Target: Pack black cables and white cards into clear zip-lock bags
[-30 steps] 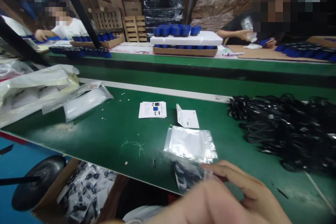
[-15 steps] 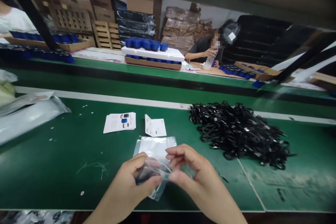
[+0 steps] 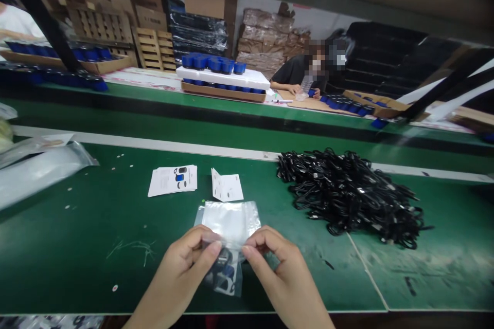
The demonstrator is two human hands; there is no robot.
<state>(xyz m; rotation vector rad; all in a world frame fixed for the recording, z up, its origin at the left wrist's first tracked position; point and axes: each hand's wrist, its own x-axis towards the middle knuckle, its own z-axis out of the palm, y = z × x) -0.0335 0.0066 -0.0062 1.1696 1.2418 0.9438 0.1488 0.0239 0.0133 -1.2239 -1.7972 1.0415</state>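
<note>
My left hand [image 3: 185, 267] and my right hand [image 3: 278, 270] pinch the top edge of a small clear plastic bag [image 3: 226, 277] between thumbs and fingers. Black and blue items show through its film, partly hidden by my left thumb. Just behind my fingers, a flat clear-and-silver bag [image 3: 230, 222] lies on the green belt table [image 3: 88, 236]. Farther up are a printed leaflet stack [image 3: 172, 180] and a folded white card [image 3: 227, 185]. To the right of my right hand sits a heap of coiled black cables [image 3: 347, 195].
Whitish plastic bags [image 3: 34, 175] lie at the left end of the belt. Beyond a second green belt [image 3: 154, 103], a co-worker [image 3: 297, 74] handles a clear bottle near a white foam tray [image 3: 223, 78] of blue-and-black items. Cartons and wooden pallets stand behind.
The view has swung from the right side of the belt to face its middle. My left hand has come into view, and both hands now pinch the small bag, which has risen from the belt.
</note>
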